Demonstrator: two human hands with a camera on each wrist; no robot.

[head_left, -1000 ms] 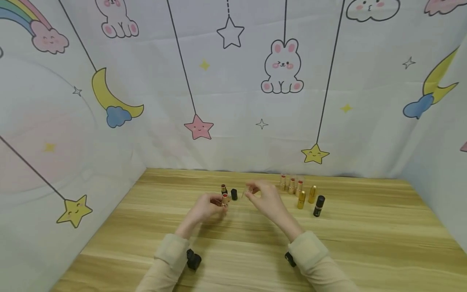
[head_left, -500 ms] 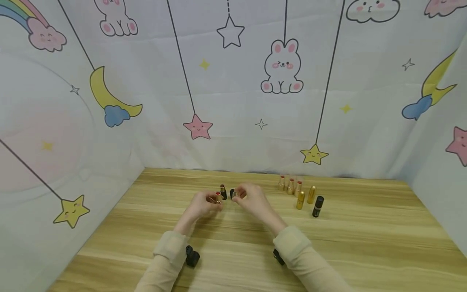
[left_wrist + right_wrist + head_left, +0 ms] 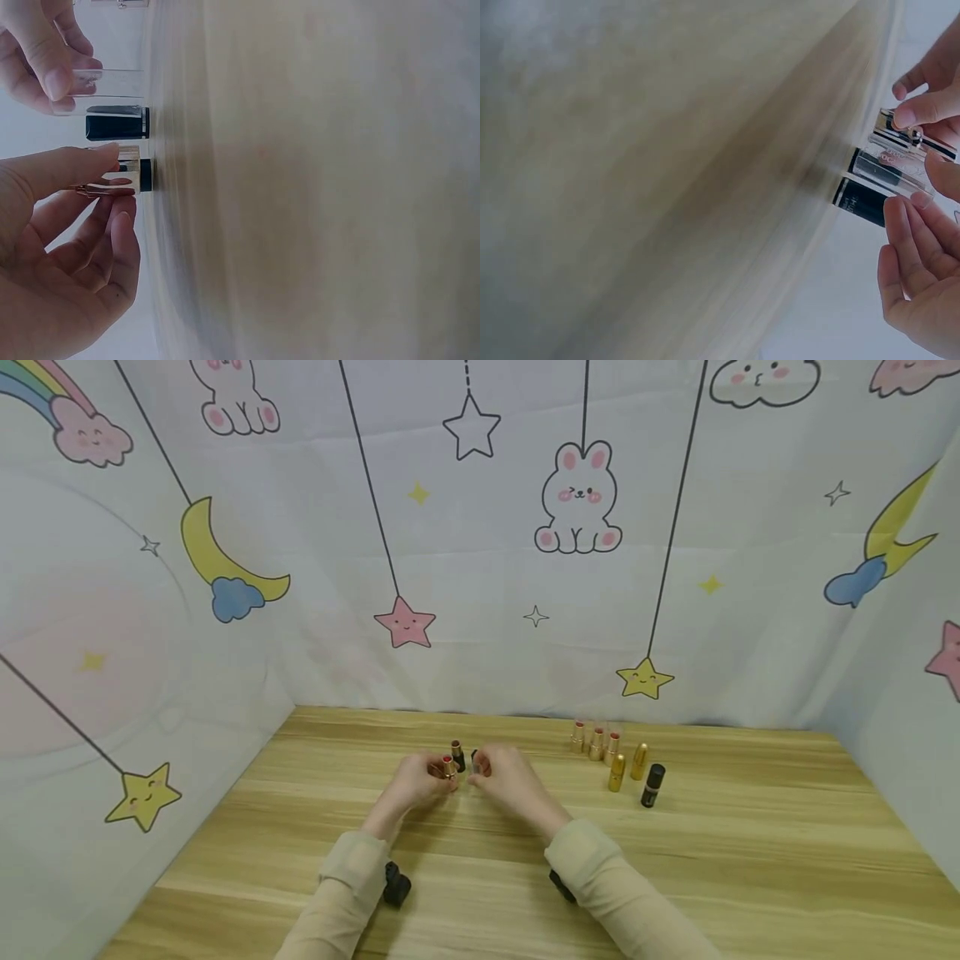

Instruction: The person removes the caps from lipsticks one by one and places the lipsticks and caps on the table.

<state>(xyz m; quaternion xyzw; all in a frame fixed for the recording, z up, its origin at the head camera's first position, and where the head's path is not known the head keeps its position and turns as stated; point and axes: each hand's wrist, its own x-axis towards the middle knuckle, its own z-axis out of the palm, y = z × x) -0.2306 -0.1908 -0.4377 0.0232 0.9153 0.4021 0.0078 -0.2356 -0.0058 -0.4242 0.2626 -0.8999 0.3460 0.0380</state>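
My left hand (image 3: 412, 781) pinches an uncapped gold lipstick (image 3: 449, 767) with a red tip, held upright. Between the fingers of my right hand (image 3: 512, 777) is a clear lipstick cap (image 3: 120, 84), its lower end close over the table. In the left wrist view it stands beside a black cap (image 3: 112, 125); the right wrist view shows the black cap (image 3: 860, 202) at my right fingertips. Just behind the gold lipstick is an uncapped black lipstick (image 3: 458, 755) with a gold collar. My left fingers partly hide it in the left wrist view.
Several lipsticks stand to the right on the wooden table (image 3: 750, 827): pink-gold ones with clear caps (image 3: 597, 743), two gold bullet-shaped tubes (image 3: 617, 772) and a black tube (image 3: 652, 786). A white patterned curtain (image 3: 480, 577) hangs behind the table and along both sides.
My right hand has moved left with the clear cap, ending beside the black cap and closer to my left hand. My left hand has shifted slightly left with the gold lipstick.
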